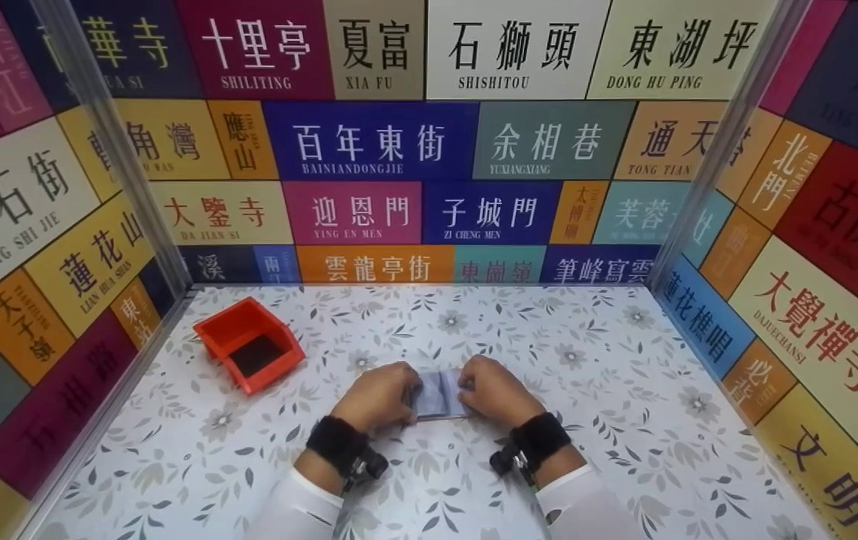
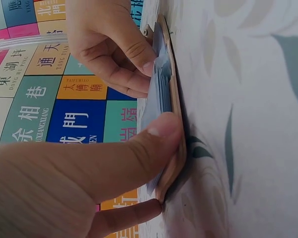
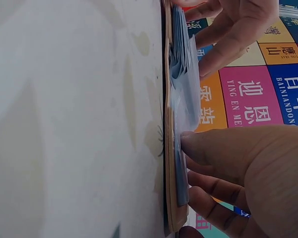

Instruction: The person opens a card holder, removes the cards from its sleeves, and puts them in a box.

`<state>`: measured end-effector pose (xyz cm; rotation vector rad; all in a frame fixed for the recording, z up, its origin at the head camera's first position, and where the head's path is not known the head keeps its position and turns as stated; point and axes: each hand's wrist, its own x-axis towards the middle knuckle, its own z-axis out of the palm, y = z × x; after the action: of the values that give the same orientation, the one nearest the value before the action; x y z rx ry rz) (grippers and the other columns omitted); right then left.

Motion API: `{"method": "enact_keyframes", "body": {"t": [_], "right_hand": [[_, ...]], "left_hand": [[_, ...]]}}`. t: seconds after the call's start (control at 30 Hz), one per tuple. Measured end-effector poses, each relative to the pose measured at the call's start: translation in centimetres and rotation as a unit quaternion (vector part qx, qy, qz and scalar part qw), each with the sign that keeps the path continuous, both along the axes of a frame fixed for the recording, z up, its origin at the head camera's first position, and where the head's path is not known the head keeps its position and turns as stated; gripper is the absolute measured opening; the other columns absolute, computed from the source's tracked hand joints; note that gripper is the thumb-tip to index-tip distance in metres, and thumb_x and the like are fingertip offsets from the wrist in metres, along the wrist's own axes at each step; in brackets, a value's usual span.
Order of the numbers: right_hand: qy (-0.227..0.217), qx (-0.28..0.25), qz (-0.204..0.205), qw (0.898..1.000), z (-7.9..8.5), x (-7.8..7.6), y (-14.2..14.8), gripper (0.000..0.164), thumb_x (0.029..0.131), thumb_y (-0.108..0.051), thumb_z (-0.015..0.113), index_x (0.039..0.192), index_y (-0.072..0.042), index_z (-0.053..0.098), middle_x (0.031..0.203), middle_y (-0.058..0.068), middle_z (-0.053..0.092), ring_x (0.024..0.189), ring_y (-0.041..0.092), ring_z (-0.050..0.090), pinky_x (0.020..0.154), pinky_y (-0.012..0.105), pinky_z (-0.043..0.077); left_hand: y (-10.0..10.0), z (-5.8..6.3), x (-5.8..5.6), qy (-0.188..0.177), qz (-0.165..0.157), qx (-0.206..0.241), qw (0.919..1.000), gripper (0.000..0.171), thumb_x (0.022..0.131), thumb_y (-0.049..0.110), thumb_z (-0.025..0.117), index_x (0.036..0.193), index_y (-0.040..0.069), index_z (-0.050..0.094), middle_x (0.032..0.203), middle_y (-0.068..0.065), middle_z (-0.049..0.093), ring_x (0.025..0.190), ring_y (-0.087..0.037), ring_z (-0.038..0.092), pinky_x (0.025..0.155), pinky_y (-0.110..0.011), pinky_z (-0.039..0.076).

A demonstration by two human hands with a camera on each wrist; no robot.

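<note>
The open card holder point(image 1: 436, 394) lies on the bench point(image 1: 624, 405), long axis running left to right. Left grip point(image 1: 378, 394) and right grip point(image 1: 500, 393) pinch its opposite ends.

A: Surroundings?
B: Back wall point(image 1: 451, 140): patchwork of coloured Chinese place-name panels point(image 1: 358, 213), many romanised. Left wall point(image 1: 46, 322), right wall point(image 1: 811, 315) match.
A: Corner strips point(image 1: 108, 142)?
B: Pale, glossy.
A: Counter point(image 1: 174, 465)?
B: White, grey-and-beige flower-and-leaf print, meeting the back wall. Light bright, shadows soft.

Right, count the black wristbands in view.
2: the left wristband, on the wrist just behind the left hand; the right wristband, just behind the right hand.
</note>
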<state>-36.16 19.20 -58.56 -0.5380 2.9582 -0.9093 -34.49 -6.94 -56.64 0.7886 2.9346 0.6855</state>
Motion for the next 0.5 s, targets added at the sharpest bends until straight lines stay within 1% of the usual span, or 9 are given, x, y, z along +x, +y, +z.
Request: {"method": "enact_keyframes", "body": {"t": [0.13,0.3,0.37,0.5], "right_hand": [[-0.007,-0.002,-0.004,1.0,-0.11,-0.08,0.04,0.014,0.094,-0.012,0.089,0.105,-0.008,0.081,0.114,0.006,0.073,0.112,0.03,0.073,0.106,0.052,0.06],[-0.006,-0.002,-0.004,1.0,-0.17,-0.18,0.08,0.013,0.095,-0.012,0.088,0.106,-0.009,0.081,0.114,0.006,0.074,0.112,0.03,0.072,0.107,0.051,0.06],[-0.007,-0.004,-0.005,1.0,-0.17,-0.16,0.08,0.014,0.095,-0.012,0.088,0.106,-0.009,0.08,0.114,0.006,0.074,0.113,0.03,0.072,0.107,0.051,0.06],[0.001,-0.001,0.003,1.0,-0.12,-0.15,0.08,0.012,0.095,-0.011,0.089,0.104,-0.008,0.081,0.113,0.006,0.074,0.111,0.03,0.073,0.106,0.051,0.06]], "left_hand": [[0.07,-0.06,0.01,-0.001,0.002,-0.002,1.0,0.045,0.075,0.014,0.103,0.116,0.013,0.084,0.103,-0.002,0.077,0.088,-0.017,0.064,0.085,-0.04,0.057],[0.23,-0.11,-0.01,-0.016,0.006,0.009,0.9998,0.046,0.075,0.011,0.103,0.118,0.012,0.085,0.104,-0.003,0.078,0.09,-0.017,0.065,0.088,-0.04,0.058],[0.27,-0.12,-0.05,-0.024,0.008,0.016,0.9996,0.045,0.075,0.013,0.103,0.117,0.011,0.086,0.104,-0.004,0.078,0.09,-0.017,0.065,0.088,-0.04,0.058],[0.35,-0.15,-0.18,-0.025,0.005,0.021,0.9995,0.039,0.078,0.021,0.104,0.111,0.011,0.086,0.103,-0.005,0.079,0.087,-0.016,0.064,0.087,-0.041,0.058]]}}
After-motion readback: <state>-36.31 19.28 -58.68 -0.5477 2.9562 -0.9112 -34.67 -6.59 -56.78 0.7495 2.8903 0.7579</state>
